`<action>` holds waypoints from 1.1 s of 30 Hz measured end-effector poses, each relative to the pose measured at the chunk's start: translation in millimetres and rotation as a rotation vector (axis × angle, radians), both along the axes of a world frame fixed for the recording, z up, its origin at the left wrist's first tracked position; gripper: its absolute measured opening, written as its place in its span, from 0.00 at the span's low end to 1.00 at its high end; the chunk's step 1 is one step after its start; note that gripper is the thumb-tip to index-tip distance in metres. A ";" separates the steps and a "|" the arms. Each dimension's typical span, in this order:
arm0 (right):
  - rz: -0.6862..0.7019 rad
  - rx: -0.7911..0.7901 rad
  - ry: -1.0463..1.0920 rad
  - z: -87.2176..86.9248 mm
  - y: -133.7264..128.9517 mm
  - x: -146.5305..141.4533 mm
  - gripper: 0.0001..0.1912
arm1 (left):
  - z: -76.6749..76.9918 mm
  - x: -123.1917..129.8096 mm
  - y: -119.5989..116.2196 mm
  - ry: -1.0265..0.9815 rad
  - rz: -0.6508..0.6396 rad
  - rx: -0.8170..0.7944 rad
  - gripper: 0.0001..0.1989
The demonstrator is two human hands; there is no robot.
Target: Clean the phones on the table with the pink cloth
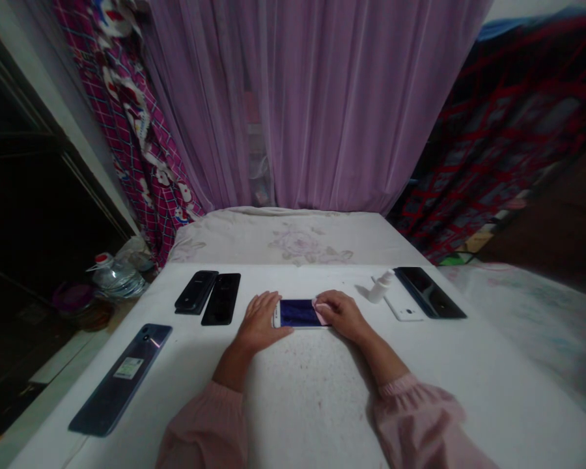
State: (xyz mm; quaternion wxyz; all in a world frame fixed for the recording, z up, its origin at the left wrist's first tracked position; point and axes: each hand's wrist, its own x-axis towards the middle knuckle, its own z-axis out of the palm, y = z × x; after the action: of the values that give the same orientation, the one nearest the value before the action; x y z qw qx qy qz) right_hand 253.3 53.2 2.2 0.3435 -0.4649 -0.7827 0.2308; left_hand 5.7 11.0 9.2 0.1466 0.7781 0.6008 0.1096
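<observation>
A white smartphone (297, 312) lies sideways, screen up, on the white cloth in front of me. My left hand (258, 322) grips its left end, thumb at the near edge and fingers at the far edge. In my right hand (340, 314) is a small pink cloth (323, 311), pinched and pressed against the right part of the screen. The screen is lit or reflecting dark blue. Fingers of the right hand partly cover both the cloth and the phone's right end.
To the left are a black phone (221, 299), a stack of dark phones (195, 291) and a dark blue phone (122, 381) with a label. On the right stand a white spray bottle (381, 286), a white phone (401, 303) and dark devices (430, 292). Purple curtains (346, 104) hang behind.
</observation>
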 end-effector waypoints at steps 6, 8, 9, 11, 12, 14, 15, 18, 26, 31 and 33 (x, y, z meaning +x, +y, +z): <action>-0.151 -0.001 -0.099 2.8 1.1 -10.5 0.09 | -2.5 -1.0 0.3 -0.016 -0.003 0.013 0.40; -0.152 0.002 -0.102 3.1 0.6 -10.7 0.11 | -3.8 -1.3 0.5 -0.025 -0.007 0.027 0.40; -0.149 0.002 -0.101 3.2 0.2 -10.4 0.11 | -4.2 -1.4 0.5 -0.026 -0.007 0.029 0.40; -0.131 -0.003 -0.091 3.3 -0.4 -9.3 0.12 | -4.2 -1.4 0.5 -0.023 -0.007 0.024 0.40; -0.118 -0.008 -0.079 3.3 -0.7 -8.6 0.12 | -3.9 -1.3 0.4 -0.021 -0.006 0.020 0.40; -0.095 -0.023 -0.051 3.4 -1.2 -7.0 0.11 | -3.1 -1.2 0.3 -0.019 -0.004 0.014 0.40; -0.086 -0.034 -0.035 3.6 -1.5 -5.9 0.11 | -2.7 -1.2 0.2 -0.020 -0.004 0.011 0.40; -0.040 -0.085 0.014 5.0 -2.8 -1.4 0.09 | -2.1 -1.3 0.0 -0.029 -0.006 0.006 0.40; 0.300 -0.289 0.082 19.7 -7.1 20.9 0.08 | -3.2 -1.2 0.2 -0.016 -0.001 0.011 0.41; 0.309 -0.308 0.055 17.1 -6.4 21.9 0.07 | -3.1 -1.1 0.5 -0.025 -0.002 0.011 0.40; 0.245 -0.236 0.061 12.6 -6.0 17.4 0.07 | -3.4 -1.3 0.5 -0.025 -0.004 0.014 0.40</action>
State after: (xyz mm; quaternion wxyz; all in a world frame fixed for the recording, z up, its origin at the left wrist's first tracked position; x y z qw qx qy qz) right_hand 270.7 47.2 14.7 0.2795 -0.3959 -0.7902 0.3751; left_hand 4.4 11.5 5.8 0.1489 0.7789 0.5967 0.1234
